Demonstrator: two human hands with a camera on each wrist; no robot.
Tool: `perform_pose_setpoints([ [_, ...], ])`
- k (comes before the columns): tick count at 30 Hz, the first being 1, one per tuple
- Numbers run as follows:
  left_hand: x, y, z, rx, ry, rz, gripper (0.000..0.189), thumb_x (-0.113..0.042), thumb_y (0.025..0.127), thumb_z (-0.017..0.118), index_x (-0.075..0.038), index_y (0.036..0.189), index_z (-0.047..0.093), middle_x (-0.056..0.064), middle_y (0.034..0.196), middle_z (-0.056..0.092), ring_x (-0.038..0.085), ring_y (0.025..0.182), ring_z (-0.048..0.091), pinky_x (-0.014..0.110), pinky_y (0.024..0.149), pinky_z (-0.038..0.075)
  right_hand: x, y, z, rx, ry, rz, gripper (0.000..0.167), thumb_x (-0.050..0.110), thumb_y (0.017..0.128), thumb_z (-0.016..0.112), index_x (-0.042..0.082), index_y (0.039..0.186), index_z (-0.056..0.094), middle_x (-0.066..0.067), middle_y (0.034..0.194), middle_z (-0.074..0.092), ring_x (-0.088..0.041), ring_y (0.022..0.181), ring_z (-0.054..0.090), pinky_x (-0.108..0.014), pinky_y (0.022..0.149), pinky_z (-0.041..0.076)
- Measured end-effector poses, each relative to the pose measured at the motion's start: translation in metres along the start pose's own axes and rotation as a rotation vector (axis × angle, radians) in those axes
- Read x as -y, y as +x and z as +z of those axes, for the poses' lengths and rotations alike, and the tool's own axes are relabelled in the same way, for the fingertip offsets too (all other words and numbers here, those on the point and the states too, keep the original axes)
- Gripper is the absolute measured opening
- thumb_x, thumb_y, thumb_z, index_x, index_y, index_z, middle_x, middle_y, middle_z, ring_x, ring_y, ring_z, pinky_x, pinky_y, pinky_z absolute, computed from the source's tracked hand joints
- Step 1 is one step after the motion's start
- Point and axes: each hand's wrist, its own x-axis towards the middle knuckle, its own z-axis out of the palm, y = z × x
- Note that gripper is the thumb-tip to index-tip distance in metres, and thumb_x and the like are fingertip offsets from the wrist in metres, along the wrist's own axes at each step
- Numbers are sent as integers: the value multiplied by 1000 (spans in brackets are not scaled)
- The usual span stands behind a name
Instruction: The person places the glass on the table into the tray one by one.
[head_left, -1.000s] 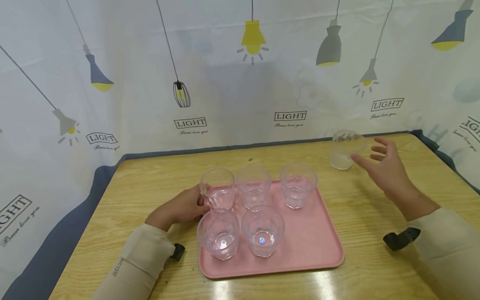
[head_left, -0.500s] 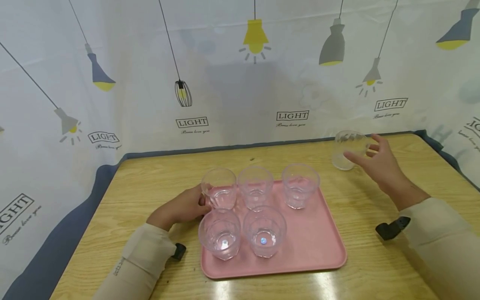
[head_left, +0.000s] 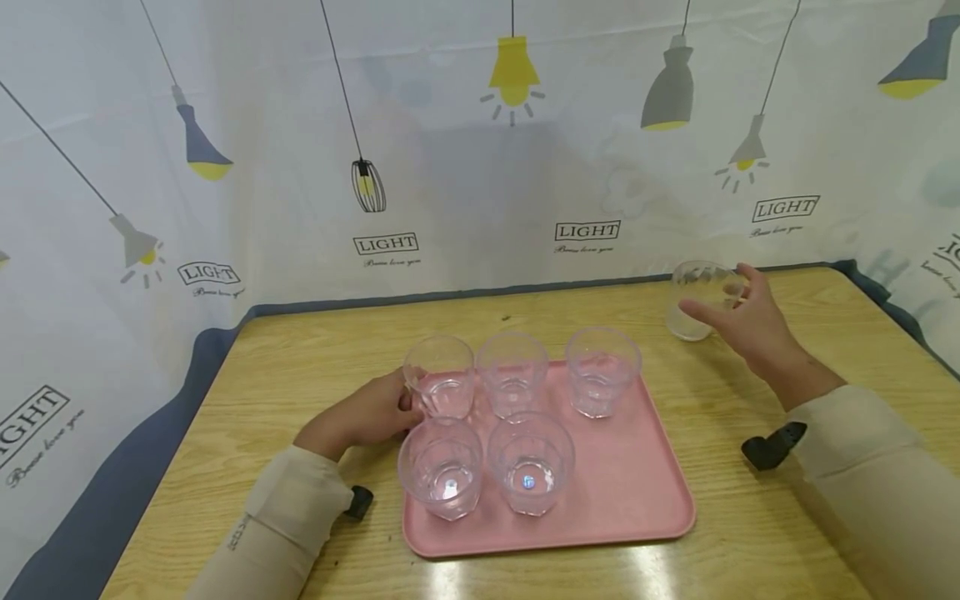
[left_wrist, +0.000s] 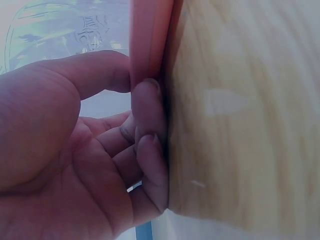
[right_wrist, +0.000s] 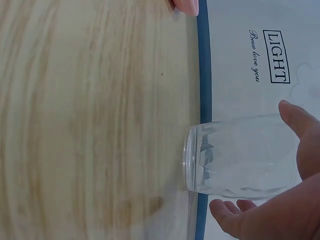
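Observation:
A pink tray [head_left: 600, 517] lies on the table, with several clear cups standing on it, among them a front-left cup [head_left: 441, 467] and a back-right cup [head_left: 603, 375]. At the tray's left edge, my left hand [head_left: 375, 408] pinches the rim; the left wrist view has the thumb on top and curled fingers [left_wrist: 150, 110] against the outer side. Off the tray, toward the back right, another clear cup [head_left: 693, 321] stands upright. My right hand [head_left: 750, 325] spreads around this cup, thumb [right_wrist: 295, 117] on one side and fingers on the other, seemingly just short of its wall.
The wooden table [head_left: 285, 350] ends at a white curtain [head_left: 465, 183] printed with lamps, its blue hem [head_left: 450, 293] along the back edge. Dark wrist mounts [head_left: 776, 446] stick out from both sleeves.
My right hand has moved left and its thumb and fingers have come around the lone cup. That cup stays where it stood. The left hand and tray hold still.

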Motion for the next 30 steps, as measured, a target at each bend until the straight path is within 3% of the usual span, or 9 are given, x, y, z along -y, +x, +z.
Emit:
perform_pose_setpoints([
  [13, 1, 1, 1, -2, 10, 1, 36, -14, 94, 63, -9, 127, 48, 2, 70, 55, 15, 62, 51, 28, 57, 42, -1, 6, 4, 11, 2, -12, 121, 54, 88, 69, 16, 156, -25, -28, 164, 0, -50, 150, 11, -67, 111, 31],
  [20, 0, 1, 0, -1, 3, 7, 16, -11, 93, 62, -7, 104, 51, 1, 69, 53, 14, 60, 49, 26, 55, 41, -1, 9, 5, 9, -4, -6, 116, 51, 91, 66, 13, 156, -22, -28, 164, 4, -49, 150, 13, -65, 111, 32],
  [30, 0, 1, 0, -3, -1, 2, 26, -11, 93, 63, -6, 116, 51, 2, 71, 54, 15, 61, 50, 27, 56, 42, 0, 7, 6, -10, -12, -7, 114, 50, 92, 67, 10, 156, -18, -29, 164, 7, -50, 149, 16, -65, 111, 33],
])
